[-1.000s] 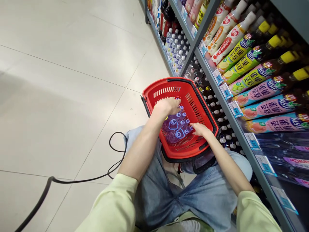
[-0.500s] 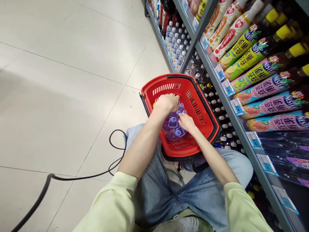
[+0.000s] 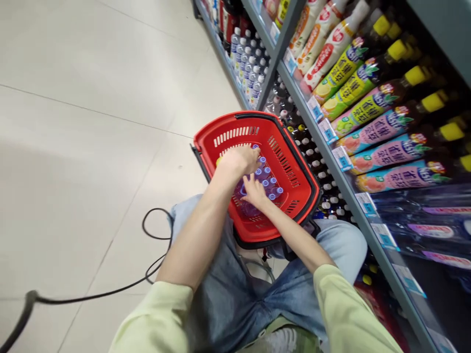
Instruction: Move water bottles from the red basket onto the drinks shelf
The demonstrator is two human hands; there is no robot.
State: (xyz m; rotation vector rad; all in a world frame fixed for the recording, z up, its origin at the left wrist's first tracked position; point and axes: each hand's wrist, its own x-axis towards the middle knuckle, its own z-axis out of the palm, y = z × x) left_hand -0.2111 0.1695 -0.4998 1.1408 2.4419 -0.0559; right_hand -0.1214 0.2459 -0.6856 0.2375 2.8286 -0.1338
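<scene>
A red shopping basket (image 3: 294, 147) with black handles stands between my knees. Inside it is a cluster of small purple bottles (image 3: 273, 189) with blue-violet caps. My left hand (image 3: 240, 160) reaches over the far part of the cluster, fingers curled down beside the caps; what they grip, if anything, is hidden. Closer to me, my right hand (image 3: 254, 191) lies over the left side of the bottles with its fingers spread, touching or just above them. Something yellow (image 3: 218, 161) shows partly behind my left wrist at the basket's left wall.
Drink shelves (image 3: 305, 93) run along the right, with yellow-capped tea bottles (image 3: 379, 131) on the upper shelf and several rows of bottles below. A black cable (image 3: 99, 294) trails over the tiled floor (image 3: 91, 162) at left.
My right hand has moved left and nearer to my left hand, its fingers now spread. More bottle caps show at the cluster's right side. The whole view has shifted slightly.
</scene>
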